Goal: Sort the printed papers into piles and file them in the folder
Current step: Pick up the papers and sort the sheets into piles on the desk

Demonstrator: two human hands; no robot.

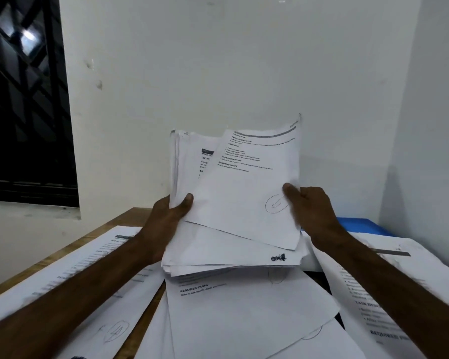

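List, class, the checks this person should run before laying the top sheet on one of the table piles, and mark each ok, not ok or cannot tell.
1. Left hand grips the held stack by its left edge: ok.
2. Right hand pinches only the top sheet: cannot tell; the edges beneath are hidden.
3. Circled mark on the top sheet readable: not ok; the thumb overlaps it.
4. Left pile, centre pile and right pile lie on the table to receive it: ok.
5. Blue folder open: cannot tell; only a corner shows.
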